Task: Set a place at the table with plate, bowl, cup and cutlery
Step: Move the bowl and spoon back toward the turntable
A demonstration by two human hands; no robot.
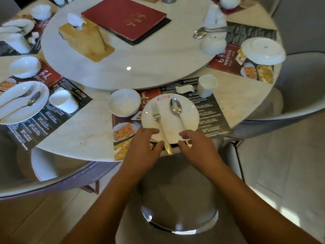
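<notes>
Head cam: plate (190, 111) sits by the near edge of the table (79, 132), with fork (155, 113) and spoon (175, 104) on it, handles poking past the rim. Right hand (197, 147) pinches the spoon's handle end. Left hand (142, 148) curls at the fork handle, thumb touching, but I can't tell if it's gripping. Risk imo: a careless tug levers the cutlery off the rim or drags the plate toward the edge.
</notes>
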